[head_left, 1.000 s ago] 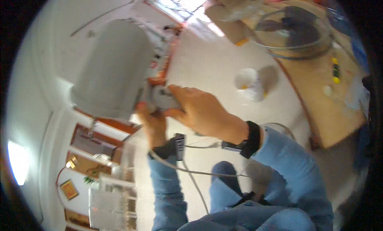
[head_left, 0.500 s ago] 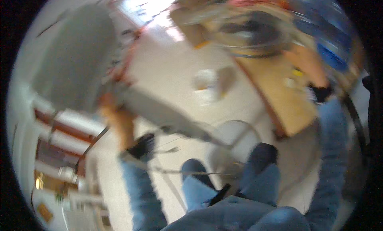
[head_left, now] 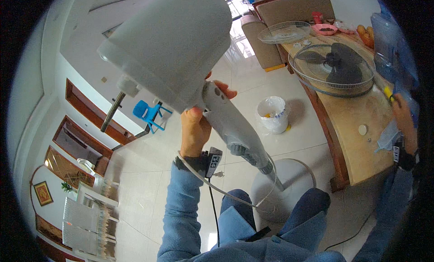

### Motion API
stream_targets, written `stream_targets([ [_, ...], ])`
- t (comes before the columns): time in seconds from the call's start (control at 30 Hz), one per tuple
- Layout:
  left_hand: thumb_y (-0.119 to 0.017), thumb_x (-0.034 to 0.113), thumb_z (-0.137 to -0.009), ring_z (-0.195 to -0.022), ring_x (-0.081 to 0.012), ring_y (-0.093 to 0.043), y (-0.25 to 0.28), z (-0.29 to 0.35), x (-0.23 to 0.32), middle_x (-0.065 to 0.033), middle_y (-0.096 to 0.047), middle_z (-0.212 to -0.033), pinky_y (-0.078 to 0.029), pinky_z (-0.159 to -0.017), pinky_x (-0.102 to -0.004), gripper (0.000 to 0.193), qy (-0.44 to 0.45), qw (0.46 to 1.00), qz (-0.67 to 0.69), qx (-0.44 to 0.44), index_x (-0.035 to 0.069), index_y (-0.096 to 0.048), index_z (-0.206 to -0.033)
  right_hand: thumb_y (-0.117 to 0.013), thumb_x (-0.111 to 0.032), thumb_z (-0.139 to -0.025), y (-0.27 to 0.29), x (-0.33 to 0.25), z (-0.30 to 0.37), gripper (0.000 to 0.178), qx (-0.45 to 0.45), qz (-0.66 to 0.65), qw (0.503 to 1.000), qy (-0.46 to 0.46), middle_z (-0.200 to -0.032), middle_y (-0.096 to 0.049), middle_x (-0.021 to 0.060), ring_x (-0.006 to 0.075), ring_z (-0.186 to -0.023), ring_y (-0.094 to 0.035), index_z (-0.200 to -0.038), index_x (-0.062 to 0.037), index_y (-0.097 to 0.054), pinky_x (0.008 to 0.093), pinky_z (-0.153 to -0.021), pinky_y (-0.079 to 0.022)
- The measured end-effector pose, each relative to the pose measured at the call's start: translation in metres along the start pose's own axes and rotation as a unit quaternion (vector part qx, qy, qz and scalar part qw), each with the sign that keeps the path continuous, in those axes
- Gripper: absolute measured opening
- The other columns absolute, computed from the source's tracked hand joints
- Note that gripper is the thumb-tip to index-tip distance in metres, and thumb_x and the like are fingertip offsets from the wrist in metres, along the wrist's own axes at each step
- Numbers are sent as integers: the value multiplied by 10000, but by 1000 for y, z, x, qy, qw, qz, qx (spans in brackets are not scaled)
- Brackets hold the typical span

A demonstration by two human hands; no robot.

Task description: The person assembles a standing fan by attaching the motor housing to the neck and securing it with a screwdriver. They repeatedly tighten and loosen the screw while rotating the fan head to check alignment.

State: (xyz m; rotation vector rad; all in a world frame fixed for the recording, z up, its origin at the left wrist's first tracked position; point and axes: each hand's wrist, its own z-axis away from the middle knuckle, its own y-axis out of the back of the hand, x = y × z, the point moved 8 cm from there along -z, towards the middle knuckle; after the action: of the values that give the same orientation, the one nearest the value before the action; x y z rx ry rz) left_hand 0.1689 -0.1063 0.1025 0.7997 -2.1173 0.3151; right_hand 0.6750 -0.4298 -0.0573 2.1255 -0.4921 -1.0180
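Note:
My left hand point(head_left: 196, 126) is closed round the neck of a grey standing fan point(head_left: 239, 131), just under its large motor housing point(head_left: 176, 45). A bare metal shaft point(head_left: 113, 112) sticks out of the housing, with no blades on it. The fan's pole runs down to a round white base point(head_left: 289, 194) by my feet. A pale cord loops over my left wrist. Over the table's right side, my right hand point(head_left: 403, 119) has its fingers round a small yellow-and-black tool point(head_left: 389, 94); its exact kind is unclear.
On the wooden table point(head_left: 357, 140) lie a wire grille with dark fan blades point(head_left: 332, 65), another grille point(head_left: 285, 32), a round cap point(head_left: 362, 129), a face mask point(head_left: 387, 136) and a pink bowl point(head_left: 325, 29). A white bucket point(head_left: 272, 115) and a blue chair point(head_left: 149, 113) stand on the floor.
The view has swung left and steadied, so the fan sits further right in it. My right hand has moved right along the table, and the yellow tool is now at its fingers.

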Motion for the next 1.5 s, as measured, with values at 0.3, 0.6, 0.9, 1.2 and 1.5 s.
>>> stream_targets([
  [0.3,-499,770,-732,-914,-267,-623,-3,3,-7,-147,-588,-1030,-531,-760,-432,903,-54,997,12,55,122,-374,-1347,-627,-136,-807,37,-305,93,241,-151,-367,837,377,-837,-627,81,127,-685,-572,-1003,4,-631,255,-615,-452],
  [0.6,-326,896,-661,-732,-288,-663,7,4,4,-151,-583,-938,-580,-630,-440,1052,-37,981,-142,126,94,-356,-1341,-644,-175,-775,25,-375,80,295,-204,-378,785,446,-825,-662,151,190,-681,-634,-967,50,-646,281,-616,-483],
  [0.9,-355,854,-711,-654,-236,-655,3,-3,9,-143,-601,-866,-579,-576,-398,1011,-64,985,-103,126,7,-423,-1259,-681,-183,-757,24,-382,78,295,-169,-397,760,486,-806,-653,144,207,-673,-623,-940,46,-650,298,-609,-477],
  [1.2,-357,862,-702,-697,-234,-640,4,-2,5,-127,-573,-892,-565,-615,-390,991,-71,991,-76,81,21,-460,-1216,-721,-131,-720,37,-388,87,280,-65,-368,752,543,-763,-598,110,196,-627,-577,-948,15,-650,303,-561,-447],
  [1.5,-469,845,-671,-804,-269,-658,5,-2,-2,-138,-594,-949,-563,-674,-402,965,-26,997,30,73,57,-464,-1227,-772,-189,-659,59,-397,99,447,77,-257,728,631,-813,-588,122,197,-696,-583,-1040,6,-642,309,-603,-464],
])
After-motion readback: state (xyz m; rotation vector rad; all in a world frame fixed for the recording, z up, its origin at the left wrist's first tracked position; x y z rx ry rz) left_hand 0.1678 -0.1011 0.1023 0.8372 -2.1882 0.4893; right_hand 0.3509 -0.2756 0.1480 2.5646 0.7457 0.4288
